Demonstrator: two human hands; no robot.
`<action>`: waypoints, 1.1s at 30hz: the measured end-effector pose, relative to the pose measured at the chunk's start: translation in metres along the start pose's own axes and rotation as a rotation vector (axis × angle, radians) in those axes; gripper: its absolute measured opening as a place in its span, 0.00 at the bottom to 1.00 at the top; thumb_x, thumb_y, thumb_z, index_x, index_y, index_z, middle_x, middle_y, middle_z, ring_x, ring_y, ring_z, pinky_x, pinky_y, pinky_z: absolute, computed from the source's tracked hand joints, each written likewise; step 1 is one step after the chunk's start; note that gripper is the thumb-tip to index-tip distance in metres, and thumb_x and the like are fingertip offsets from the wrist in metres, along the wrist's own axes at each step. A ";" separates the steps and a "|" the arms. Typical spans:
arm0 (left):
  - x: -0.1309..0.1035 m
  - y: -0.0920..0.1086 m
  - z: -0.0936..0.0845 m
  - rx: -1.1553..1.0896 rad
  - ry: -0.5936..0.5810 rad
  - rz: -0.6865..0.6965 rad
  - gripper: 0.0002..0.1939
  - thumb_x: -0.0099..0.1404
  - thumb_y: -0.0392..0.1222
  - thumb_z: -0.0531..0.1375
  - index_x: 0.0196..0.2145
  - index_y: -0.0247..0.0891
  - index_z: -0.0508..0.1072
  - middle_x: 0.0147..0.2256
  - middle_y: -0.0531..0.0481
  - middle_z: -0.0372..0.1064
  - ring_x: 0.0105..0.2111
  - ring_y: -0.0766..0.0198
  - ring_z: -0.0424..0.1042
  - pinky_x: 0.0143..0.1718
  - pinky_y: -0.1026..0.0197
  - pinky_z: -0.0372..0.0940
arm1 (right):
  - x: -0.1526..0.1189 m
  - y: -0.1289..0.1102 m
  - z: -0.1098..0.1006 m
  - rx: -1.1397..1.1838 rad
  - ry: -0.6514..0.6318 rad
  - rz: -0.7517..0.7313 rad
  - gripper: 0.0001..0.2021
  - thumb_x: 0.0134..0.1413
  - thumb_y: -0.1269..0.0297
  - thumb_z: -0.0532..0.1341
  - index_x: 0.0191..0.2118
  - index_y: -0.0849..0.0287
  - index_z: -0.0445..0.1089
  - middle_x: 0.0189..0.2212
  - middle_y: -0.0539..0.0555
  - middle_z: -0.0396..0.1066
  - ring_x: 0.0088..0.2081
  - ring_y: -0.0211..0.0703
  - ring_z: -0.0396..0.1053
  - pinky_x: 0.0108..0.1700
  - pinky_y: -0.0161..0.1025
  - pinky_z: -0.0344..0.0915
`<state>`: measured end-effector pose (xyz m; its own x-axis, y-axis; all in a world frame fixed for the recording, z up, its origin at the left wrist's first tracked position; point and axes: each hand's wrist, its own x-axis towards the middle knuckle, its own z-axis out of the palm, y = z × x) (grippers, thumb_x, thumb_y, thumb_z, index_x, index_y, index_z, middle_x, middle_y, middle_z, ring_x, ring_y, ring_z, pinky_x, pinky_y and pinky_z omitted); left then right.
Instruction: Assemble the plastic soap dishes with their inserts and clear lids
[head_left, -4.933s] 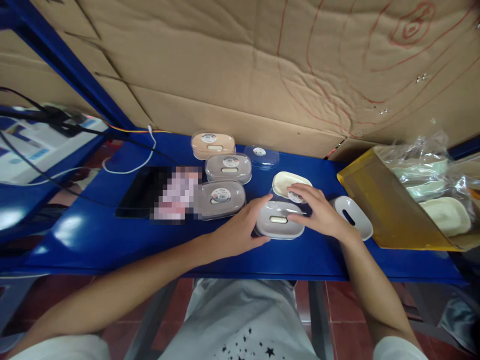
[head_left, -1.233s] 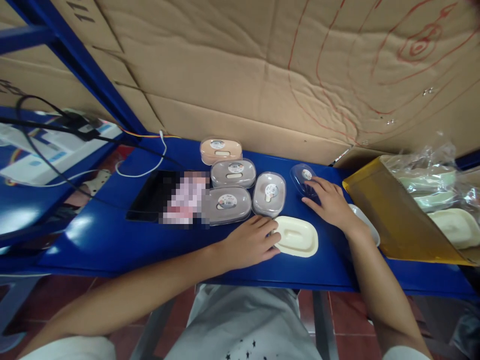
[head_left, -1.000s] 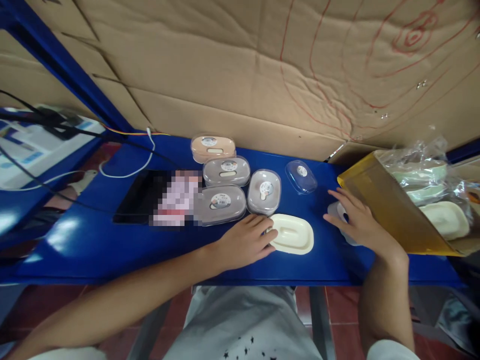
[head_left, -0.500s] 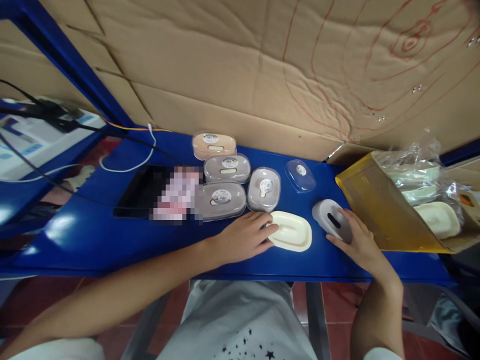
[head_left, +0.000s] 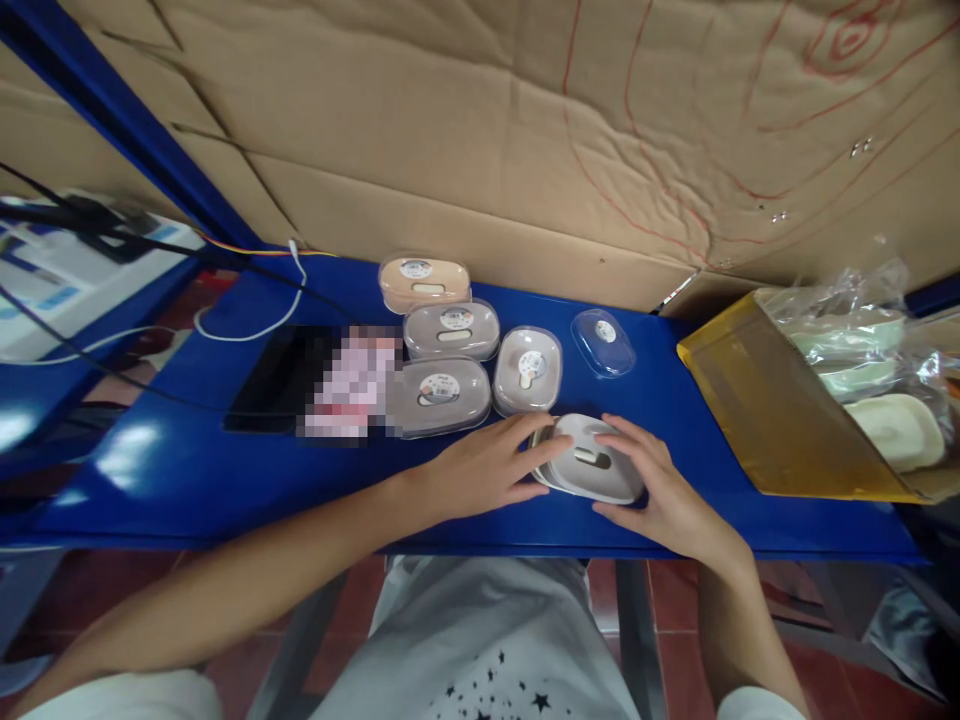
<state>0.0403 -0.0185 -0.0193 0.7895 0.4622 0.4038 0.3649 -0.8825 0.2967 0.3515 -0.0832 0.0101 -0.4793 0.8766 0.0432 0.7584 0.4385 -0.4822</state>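
Note:
A grey oval lid-like piece with a slot [head_left: 600,478] lies over the cream oval tray [head_left: 541,440], of which only the left rim shows. My right hand [head_left: 658,490] grips the grey piece from the right, thumb at the near edge and fingers on top. From the left, my left hand [head_left: 499,465] holds the tray's left end, its fingers reaching onto the grey piece. Just behind stands a grey box with a clear cover and round label [head_left: 529,370]. A loose clear cover with a label [head_left: 604,342] rests farther back.
Two more grey covered boxes [head_left: 450,332] and a peach one [head_left: 424,284] stand back left. A black device [head_left: 262,385] lies beside a blurred pink area. At right, a yellow-taped carton [head_left: 727,400] holds wrapped green pieces and a cream tray. Cables run at left.
My right hand has moved left with the grey piece, from beside the carton onto the cream tray. My left hand stays at the tray's left end. The view has shifted slightly.

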 end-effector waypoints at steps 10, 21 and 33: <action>-0.002 -0.003 -0.015 0.110 -0.099 0.056 0.24 0.70 0.50 0.72 0.55 0.34 0.72 0.68 0.27 0.62 0.63 0.39 0.75 0.59 0.44 0.77 | 0.021 -0.008 0.001 -0.042 -0.125 -0.060 0.39 0.66 0.61 0.69 0.76 0.41 0.52 0.79 0.59 0.51 0.79 0.64 0.51 0.74 0.69 0.58; -0.005 -0.012 -0.015 0.042 -0.168 0.018 0.24 0.69 0.50 0.74 0.53 0.34 0.73 0.69 0.27 0.63 0.62 0.38 0.76 0.60 0.43 0.75 | 0.030 -0.007 -0.004 0.000 -0.174 -0.119 0.39 0.66 0.53 0.70 0.77 0.40 0.54 0.79 0.58 0.52 0.78 0.65 0.53 0.73 0.69 0.60; -0.003 -0.010 -0.018 0.000 -0.120 0.001 0.19 0.71 0.53 0.70 0.48 0.36 0.74 0.68 0.29 0.66 0.64 0.40 0.74 0.63 0.43 0.74 | 0.090 0.084 -0.023 -0.211 0.173 0.098 0.28 0.75 0.41 0.56 0.70 0.49 0.65 0.73 0.63 0.64 0.76 0.71 0.55 0.72 0.74 0.53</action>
<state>0.0256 -0.0096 -0.0079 0.8432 0.4475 0.2980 0.3637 -0.8830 0.2967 0.3824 0.0373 -0.0060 -0.3310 0.9295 0.1627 0.8812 0.3661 -0.2991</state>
